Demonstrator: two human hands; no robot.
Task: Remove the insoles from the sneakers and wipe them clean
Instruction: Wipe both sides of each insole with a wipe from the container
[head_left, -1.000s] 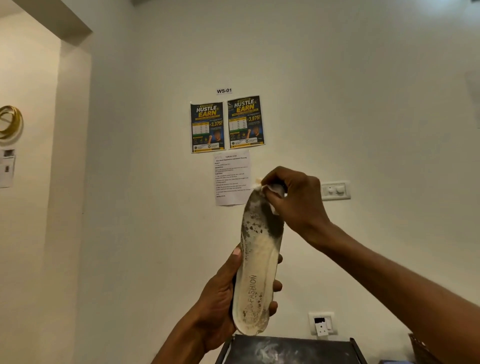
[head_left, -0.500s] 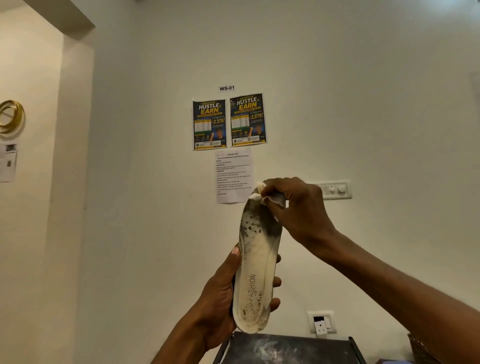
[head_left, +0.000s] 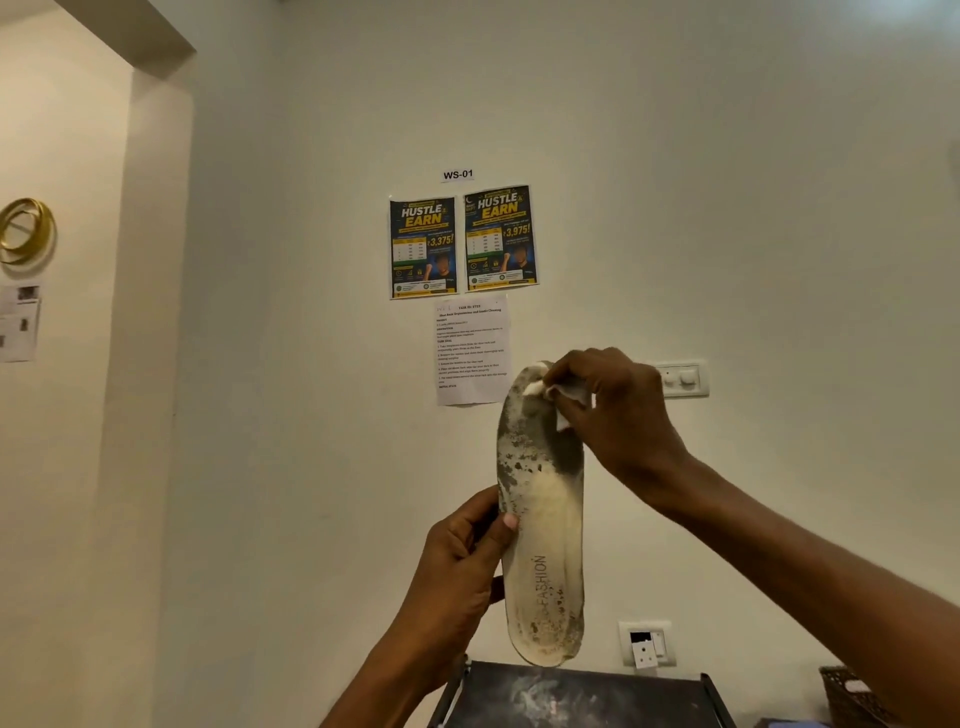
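Note:
A cream insole (head_left: 543, 525) marked FASHION stands upright in front of the wall, heel end down, its toe half stained dark grey. My left hand (head_left: 457, 571) grips its lower left edge, thumb on the face and fingers behind. My right hand (head_left: 613, 410) pinches a small white wipe (head_left: 558, 395) and presses it against the toe end at the top. No sneakers are in view.
A dark, dusty shelf top (head_left: 582, 696) with metal side rails lies just below the insole. A woven basket (head_left: 852, 696) sits at the lower right. Posters (head_left: 462, 241), a task sheet (head_left: 470, 353), a switch plate (head_left: 683, 379) and a socket (head_left: 647, 644) are on the wall behind.
My right hand with the wipe has shifted a little along the toe end of the insole. The left hand keeps the same hold.

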